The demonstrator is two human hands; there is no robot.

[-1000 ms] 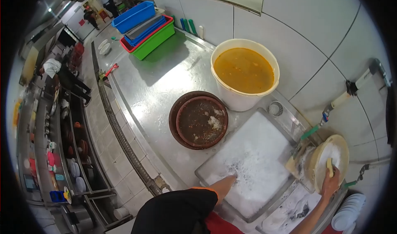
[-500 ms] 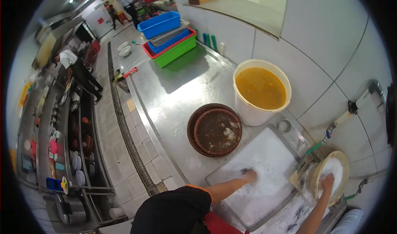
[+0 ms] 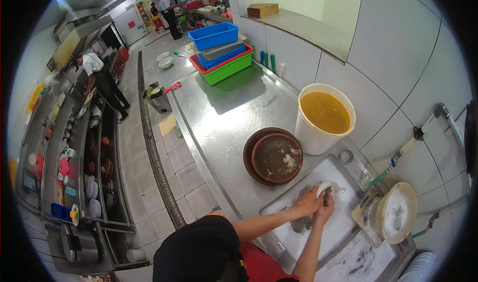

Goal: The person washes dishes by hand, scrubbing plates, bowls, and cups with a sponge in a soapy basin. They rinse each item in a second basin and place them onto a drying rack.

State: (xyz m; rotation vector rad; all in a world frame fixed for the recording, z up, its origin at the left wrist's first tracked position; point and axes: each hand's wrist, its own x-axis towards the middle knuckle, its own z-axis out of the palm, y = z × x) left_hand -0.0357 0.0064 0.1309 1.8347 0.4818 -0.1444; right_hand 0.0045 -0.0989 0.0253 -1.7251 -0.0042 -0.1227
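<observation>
Above the foam-filled sink point(image 3: 336, 175), my left hand point(image 3: 306, 203) grips a small white dish point(image 3: 323, 187) by its side. My right hand point(image 3: 323, 212) is against it, fingers closed round a small green scrubber point(image 3: 327, 192) pressed to the dish; the fingers hide most of it. Suds cover the water, with a dark gap under my hands. To the right, a round tub point(image 3: 412, 210) holds foamy water. Brown clay dishes point(image 3: 249, 157), one inside the other, sit left of the sink.
A white bucket point(image 3: 313, 132) of orange-brown liquid stands behind the sink. Farther back are a green bin point(image 3: 229, 71) and a blue bin point(image 3: 214, 37). Stacked white plates point(image 3: 420, 269) are at lower right. People work at left point(image 3: 102, 77) and far back point(image 3: 169, 15).
My right hand has left the round tub and come to the sink beside my left hand. My left hand has risen from the foam, and the white dish and green scrubber now show.
</observation>
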